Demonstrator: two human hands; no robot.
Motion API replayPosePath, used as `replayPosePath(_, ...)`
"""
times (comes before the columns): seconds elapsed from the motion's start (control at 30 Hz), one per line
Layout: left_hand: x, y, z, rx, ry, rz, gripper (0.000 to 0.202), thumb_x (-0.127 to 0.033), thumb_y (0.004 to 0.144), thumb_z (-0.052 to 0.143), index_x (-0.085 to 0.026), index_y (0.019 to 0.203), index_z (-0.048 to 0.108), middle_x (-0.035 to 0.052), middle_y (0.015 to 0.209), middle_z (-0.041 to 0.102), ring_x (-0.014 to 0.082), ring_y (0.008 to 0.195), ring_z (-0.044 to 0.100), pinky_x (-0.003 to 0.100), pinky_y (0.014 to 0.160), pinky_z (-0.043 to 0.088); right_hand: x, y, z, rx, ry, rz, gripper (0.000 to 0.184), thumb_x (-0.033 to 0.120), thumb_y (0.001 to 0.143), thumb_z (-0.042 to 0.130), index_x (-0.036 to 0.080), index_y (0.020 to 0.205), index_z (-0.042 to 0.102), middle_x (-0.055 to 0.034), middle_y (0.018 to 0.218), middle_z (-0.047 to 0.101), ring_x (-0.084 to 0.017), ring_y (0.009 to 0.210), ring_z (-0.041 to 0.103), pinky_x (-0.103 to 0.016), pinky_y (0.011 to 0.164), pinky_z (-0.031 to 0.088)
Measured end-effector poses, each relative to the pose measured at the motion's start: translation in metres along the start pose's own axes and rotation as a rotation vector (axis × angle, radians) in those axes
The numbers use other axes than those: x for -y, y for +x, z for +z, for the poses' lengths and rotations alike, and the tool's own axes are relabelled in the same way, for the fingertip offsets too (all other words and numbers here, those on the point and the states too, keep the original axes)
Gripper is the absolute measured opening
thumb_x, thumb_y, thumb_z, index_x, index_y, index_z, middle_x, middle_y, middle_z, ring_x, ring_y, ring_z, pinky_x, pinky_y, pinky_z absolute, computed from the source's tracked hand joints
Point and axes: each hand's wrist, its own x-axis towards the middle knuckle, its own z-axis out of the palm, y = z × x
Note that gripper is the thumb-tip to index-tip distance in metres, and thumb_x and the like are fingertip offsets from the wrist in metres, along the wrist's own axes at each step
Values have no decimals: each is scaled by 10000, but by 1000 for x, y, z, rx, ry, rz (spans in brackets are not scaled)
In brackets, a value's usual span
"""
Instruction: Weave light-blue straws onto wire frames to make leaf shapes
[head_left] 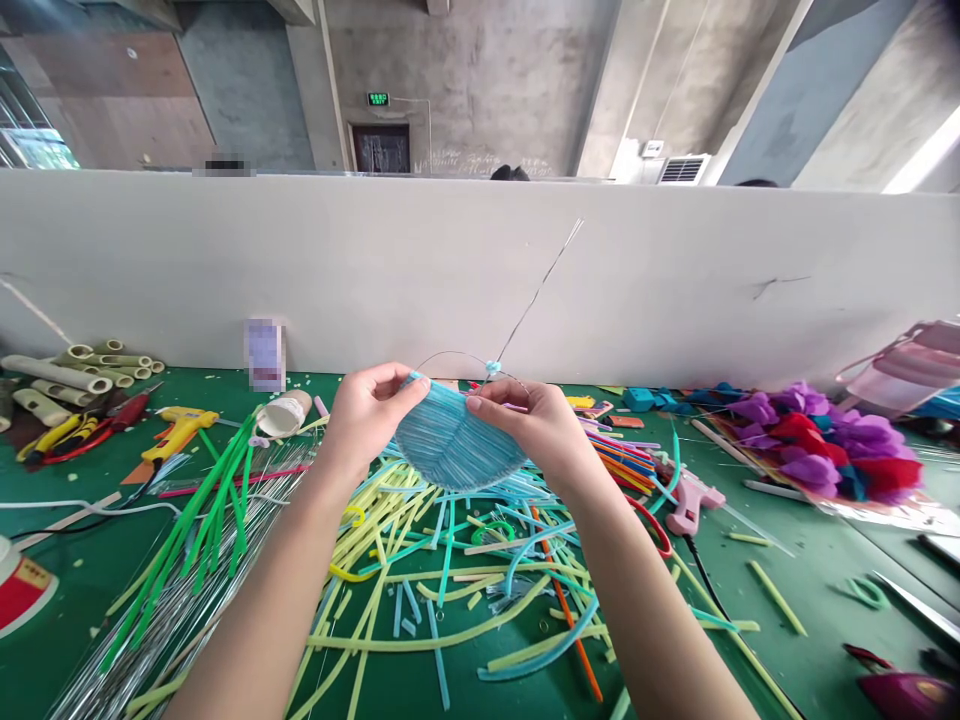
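Observation:
Between my two hands is a blue fan-shaped piece (457, 440) made of fuzzy pipe-cleaner strips laid side by side, with a rounded lower edge. My left hand (379, 405) pinches its upper left corner. With thumb and fingers, my right hand (529, 420) grips its upper right edge. A thin wire loop arcs over the piece from hand to hand. A small light-blue knot (492, 368) sits near the loop's right side, and a twisted wire stem (536, 295) rises from it, tilted to the right.
Loose yellow-green and blue pipe cleaners (450, 635) cover the middle of the green table. At left lie a yellow glue gun (180, 432), green strips (221, 500) and bamboo pieces (75, 370). A pink glue gun (694, 497) and purple-red flowers (832, 440) lie at right. A white partition (375, 260) stands behind.

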Motion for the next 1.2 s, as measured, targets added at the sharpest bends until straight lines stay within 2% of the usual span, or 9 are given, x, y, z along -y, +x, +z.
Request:
replayPosePath(0.1,-3,-1,1,-9,-5,-2,225,-399,751,739,-177,762,708,6,692,674,149,653,582,237,596,417,0,0,0,10,-7,-2,281,421,682,776,160,763,713,-5,722,639,-130,655,525,-267,607,379)
replayPosePath(0.27,-11,-4,3,52,-129,-27,295,-450,745,746,-190,881,718,49,843,747,183,761,645,259,670,463,1,-1,0,37,11,5,255,402,685,776,169,755,704,-3,713,637,-135,657,525,-266,602,378)
replayPosePath(0.47,-10,-4,1,25,-108,-59,296,-468,710,771,-186,772,704,17,718,695,154,638,598,259,597,435,0,-1,-1,40,13,1,239,381,680,785,173,782,726,-9,743,665,-138,674,546,-266,615,392)
replayPosePath(0.57,-12,-6,2,127,-156,-109,308,-464,703,782,-204,857,720,30,799,729,179,700,639,275,625,463,-1,0,0,43,42,6,229,368,673,795,174,777,729,-5,739,670,-134,675,555,-262,619,400)
replayPosePath(0.67,-13,-8,4,196,-174,-178,385,-441,638,838,-211,935,751,58,880,762,219,789,676,310,690,500,1,0,1,44,78,10,252,369,648,816,172,778,728,-13,752,685,-139,682,573,-262,619,414)
replayPosePath(0.8,-7,-5,2,156,-208,-212,375,-406,598,874,-195,890,771,68,847,775,227,758,691,339,717,530,5,-3,-2,57,68,23,324,434,666,807,168,841,745,-37,792,715,-153,694,602,-265,613,432)
replayPosePath(0.93,-1,0,-11,56,-202,-202,295,-367,603,875,-196,803,743,35,763,754,198,659,671,319,641,534,9,-6,-12,127,-24,12,389,542,819,653,186,929,765,-57,871,737,-159,717,619,-268,618,446)
replayPosePath(1.07,0,4,-20,-8,-159,-171,274,-355,599,877,-189,762,731,39,753,747,193,658,667,302,623,533,10,-7,-20,111,-102,-9,451,582,877,558,194,961,772,-77,964,745,-187,808,639,-287,663,464)
replayPosePath(1.2,-2,3,-20,-16,-143,-149,273,-364,602,871,-192,763,732,43,746,746,202,643,666,313,607,535,11,-7,-21,138,-178,-53,415,564,853,600,193,920,774,-46,794,713,-153,665,574,-275,576,399)
